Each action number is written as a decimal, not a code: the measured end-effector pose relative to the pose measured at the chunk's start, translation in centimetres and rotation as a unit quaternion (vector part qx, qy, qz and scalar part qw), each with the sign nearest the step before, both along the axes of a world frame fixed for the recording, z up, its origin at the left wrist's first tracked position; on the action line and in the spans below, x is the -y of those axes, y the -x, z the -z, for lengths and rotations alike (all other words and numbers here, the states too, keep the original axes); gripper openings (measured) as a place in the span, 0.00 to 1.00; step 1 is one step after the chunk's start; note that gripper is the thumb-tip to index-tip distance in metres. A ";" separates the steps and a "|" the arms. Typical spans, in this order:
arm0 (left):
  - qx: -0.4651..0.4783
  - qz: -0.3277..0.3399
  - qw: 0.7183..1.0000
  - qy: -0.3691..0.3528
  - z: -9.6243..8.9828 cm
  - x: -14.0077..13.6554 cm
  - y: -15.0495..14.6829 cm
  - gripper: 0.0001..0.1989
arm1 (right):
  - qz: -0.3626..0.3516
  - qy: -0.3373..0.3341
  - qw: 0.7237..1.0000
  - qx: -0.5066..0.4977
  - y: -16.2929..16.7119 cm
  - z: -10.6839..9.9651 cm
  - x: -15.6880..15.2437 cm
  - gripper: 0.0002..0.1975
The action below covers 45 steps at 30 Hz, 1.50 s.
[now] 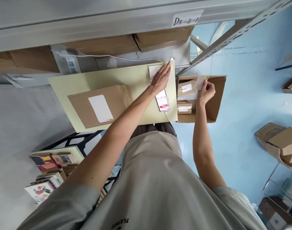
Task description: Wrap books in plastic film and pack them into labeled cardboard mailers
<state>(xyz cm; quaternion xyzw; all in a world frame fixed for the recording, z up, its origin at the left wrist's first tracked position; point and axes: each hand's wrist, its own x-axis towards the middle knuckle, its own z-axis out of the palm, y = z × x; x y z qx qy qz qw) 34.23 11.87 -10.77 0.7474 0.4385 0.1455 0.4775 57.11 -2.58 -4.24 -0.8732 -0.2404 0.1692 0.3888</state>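
My left hand (160,77) lies flat with its fingers stretched out, pressing on a white paper slip (153,71) at the far right corner of the pale yellow board (141,115). Between finger and thumb of my right hand (207,92) is a white label (199,82) with a small yellow mark. It hangs over an open cardboard box (214,107), which holds small brown parcels (184,108) with white labels. A phone (162,100) with a timer on its screen lies just below my left hand. Left of it rests a large flat cardboard parcel (80,107) bearing a white label (101,108).
Behind the board stands a grey metal shelf (126,19) tagged D3-4-1, with cardboard boxes (107,44) on it. A white cable (112,57) runs along there. Books (47,179) are stacked at lower left. More cartons (280,143) sit on the blue floor at right.
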 end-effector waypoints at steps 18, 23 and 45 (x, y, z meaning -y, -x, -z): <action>0.189 -0.255 0.918 0.236 -24.3 18.4 30.4 0.16 | -0.359 -0.077 0.899 -0.237 24.8 -16.2 0.1 0.30; 0.220 -0.246 0.919 0.214 -25.7 18.7 36.5 0.16 | -0.376 -0.073 0.898 -0.218 30.9 -18.2 -0.1 0.32; 0.263 -0.150 0.950 0.077 -26.6 14.2 54.1 0.14 | -0.476 -0.002 0.878 -0.046 51.3 -20.8 1.6 0.21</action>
